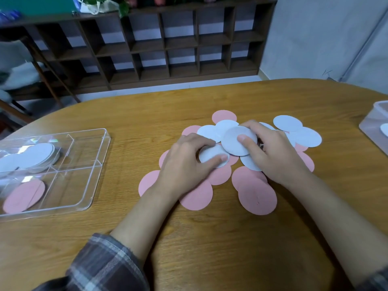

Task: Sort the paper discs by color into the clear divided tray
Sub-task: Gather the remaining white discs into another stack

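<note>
the left hand (184, 162) lies on the pile with its fingers curled, and its thumb and fingers pinch a white disc (212, 157) that rests flat on the pink ones. the right hand (270, 152) sits just beside it, fingers bent, with its thumb pressed on top of another white disc (235, 141) that is tipped up a little over the pile. both hands are half closed, each on its own disc.

around the hands, pink discs (257, 196) and more white discs (302, 133) lie spread and overlapping on the wooden worktop (189, 238).

well to the left is the clear divided tray (92, 175). a stack of white discs sits in its far left part and pink discs lie in its near left part. the parts on its right side hold nothing.

a second clear box (375, 122) peeks in at the right edge.
</note>
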### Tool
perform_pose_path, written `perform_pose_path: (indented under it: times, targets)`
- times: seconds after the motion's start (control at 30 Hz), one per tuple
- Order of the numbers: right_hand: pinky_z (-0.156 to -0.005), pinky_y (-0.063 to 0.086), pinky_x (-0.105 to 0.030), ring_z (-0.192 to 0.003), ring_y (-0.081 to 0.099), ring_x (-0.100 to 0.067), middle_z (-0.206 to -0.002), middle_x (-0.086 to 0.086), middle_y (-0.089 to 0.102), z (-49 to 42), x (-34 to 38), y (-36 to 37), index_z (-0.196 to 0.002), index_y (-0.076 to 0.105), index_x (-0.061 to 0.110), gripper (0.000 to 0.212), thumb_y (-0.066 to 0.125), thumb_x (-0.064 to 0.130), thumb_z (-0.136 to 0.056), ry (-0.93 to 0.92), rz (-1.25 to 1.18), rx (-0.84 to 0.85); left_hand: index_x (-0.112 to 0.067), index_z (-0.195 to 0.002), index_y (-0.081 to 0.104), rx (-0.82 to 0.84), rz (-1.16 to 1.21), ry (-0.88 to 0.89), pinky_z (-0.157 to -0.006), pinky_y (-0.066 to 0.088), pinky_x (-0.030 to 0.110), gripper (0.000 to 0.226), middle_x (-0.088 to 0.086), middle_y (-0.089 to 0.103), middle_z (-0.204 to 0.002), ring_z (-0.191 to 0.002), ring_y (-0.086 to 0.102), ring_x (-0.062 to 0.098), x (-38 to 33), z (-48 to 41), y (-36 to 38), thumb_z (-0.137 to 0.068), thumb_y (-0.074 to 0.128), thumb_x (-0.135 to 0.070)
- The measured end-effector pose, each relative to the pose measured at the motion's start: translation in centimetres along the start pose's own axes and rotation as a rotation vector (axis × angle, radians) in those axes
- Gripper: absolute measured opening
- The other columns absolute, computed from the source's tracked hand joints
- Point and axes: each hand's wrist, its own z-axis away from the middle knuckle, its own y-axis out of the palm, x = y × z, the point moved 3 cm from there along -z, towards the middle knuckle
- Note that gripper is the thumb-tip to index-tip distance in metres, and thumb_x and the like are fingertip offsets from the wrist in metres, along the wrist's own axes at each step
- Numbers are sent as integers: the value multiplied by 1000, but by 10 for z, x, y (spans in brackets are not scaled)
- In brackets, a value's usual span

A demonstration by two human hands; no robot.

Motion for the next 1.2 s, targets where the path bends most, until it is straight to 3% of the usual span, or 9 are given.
perform_pose_path:
  times: [0.13, 0.27, 0.4, 0.5, 0.63, 0.9, 1.03, 1.13, 1.2]
  targets:
    - [-60, 37, -25, -80, 57, -10, -90, 0, 64, -1, -4, 1, -123, 61, 21, 22, 48, 28, -107, 60, 15, -53, -30, -118, 76, 77, -143, 45, -86, 50, 34, 52, -13, 70, -118, -108, 59, 15, -4, 4, -1, -78, 79, -64]
    - [-58, 39, -30, -75, 56, -12, -82, -2, 61, 0, -3, 2, -119, 61, 21, 21, 43, 24, -108, 85, -23, -72, -27, -97, 78, 30, -192, 98, -71, 54, 39, 39, -10, 75, -92, -89, 63, 17, -11, 6, -6, -87, 62, -61]
    - [-68, 46, -36, -80, 61, -17, -76, 3, 61, 1, 0, 2, -116, 63, 23, 21, 44, 22, -108, 41, -96, -83, -19, -93, 73, -118, -171, 187, -60, 50, 42, 35, -7, 70, -80, -74, 60, 20, -15, 7, -7, -102, 49, -42]
    - [-69, 47, -38, -76, 61, -20, -72, 0, 62, 1, 3, 4, -120, 65, 25, 24, 46, 20, -107, 4, -134, -81, -10, -98, 73, -262, -167, 267, -70, 50, 36, 27, 2, 67, -90, -83, 57, 22, -15, 5, -9, -107, 53, -26]
    - [-61, 44, -20, -72, 63, -16, -68, -3, 64, 1, 6, 7, -132, 63, 29, 32, 48, 18, -107, -23, -150, -39, -8, -97, 75, -289, 14, 200, -78, 38, 8, 11, -6, 64, -91, -81, 53, -6, -14, 1, -13, -102, 67, -14]
    - [-62, 44, -22, -71, 61, -15, -72, -4, 63, 4, 10, 15, -132, 61, 30, 28, 47, 31, -108, -8, -228, 55, -18, -96, 70, -304, 259, -30, -64, 56, 30, 14, -5, 70, -70, -66, 69, 13, -12, 1, -12, -93, 79, -28]
    - [-58, 34, -15, -69, 53, -7, -72, 13, 54, 3, 7, 12, -130, 60, 23, 26, 50, 19, -106, 5, -67, 2, -17, -110, 72, -265, 44, 57, -87, 50, 27, 24, -5, 70, -110, -103, 65, 15, -11, -2, -10, -100, 68, -38]
    - [-60, 36, -18, -77, 55, -6, -84, 4, 61, 0, -2, 2, -129, 59, 21, 25, 47, 18, -106, 77, -86, -109, -21, -147, 56, 37, -117, 49, -116, 35, 35, 48, -1, 48, -159, -147, 40, 16, -4, -3, 5, -105, 54, -46]
    - [-64, 38, -26, -83, 56, -12, -93, -1, 63, -1, -7, 0, -130, 58, 20, 26, 46, 20, -106, 120, -101, -154, -23, -155, 47, 170, -171, 18, -125, 26, 41, 54, -2, 35, -168, -157, 26, 15, 1, -1, 11, -106, 51, -46]
